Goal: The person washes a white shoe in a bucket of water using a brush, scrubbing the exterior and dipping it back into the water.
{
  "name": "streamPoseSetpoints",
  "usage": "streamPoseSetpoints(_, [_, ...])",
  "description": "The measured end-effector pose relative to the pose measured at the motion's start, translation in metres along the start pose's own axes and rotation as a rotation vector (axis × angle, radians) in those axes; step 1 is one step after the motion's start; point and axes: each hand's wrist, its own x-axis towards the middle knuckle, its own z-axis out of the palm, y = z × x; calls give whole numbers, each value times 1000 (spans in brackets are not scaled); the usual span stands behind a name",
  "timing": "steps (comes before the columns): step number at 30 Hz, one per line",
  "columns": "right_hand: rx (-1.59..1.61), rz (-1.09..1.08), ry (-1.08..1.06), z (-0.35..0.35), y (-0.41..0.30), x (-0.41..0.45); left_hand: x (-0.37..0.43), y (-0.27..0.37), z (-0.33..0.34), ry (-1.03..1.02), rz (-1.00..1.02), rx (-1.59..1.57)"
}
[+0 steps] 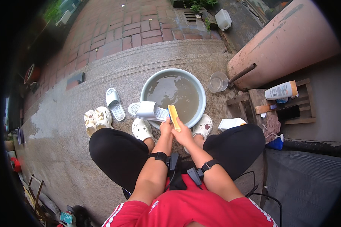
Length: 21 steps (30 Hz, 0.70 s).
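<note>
My left hand [166, 128] grips the heel end of a white slide sandal [147, 110], whose toe points left past the rim of a basin. In my right hand [183, 133] is a yellow-backed scrubbing brush [174, 117], its blue bristles partly showing against the sandal's heel. Beneath both lies the round pale-blue plastic basin [202, 93], filled with murky water. Another white slide sandal [115, 104] rests on the stone floor to the left of the basin. Beside it stands a pair of white clogs with charms [103, 117].
A clear plastic tub [218, 82] is right of the basin, near a metal pipe stub [245, 72]. Farther right, a small wooden stool [255, 98] carries a white bottle [281, 90], a wooden-handled brush [263, 109] and a cloth [272, 127]. A white container [230, 124] lies by my right knee.
</note>
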Motion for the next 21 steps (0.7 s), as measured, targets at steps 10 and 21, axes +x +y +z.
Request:
streamPoseSetpoints(10, [529,355,243,-11,13,27,-24,17,11,54,-97,40])
streamPoseSetpoints(21, [-45,38,-18,-17,-20,-32,-5,9,5,-89,-4,-149])
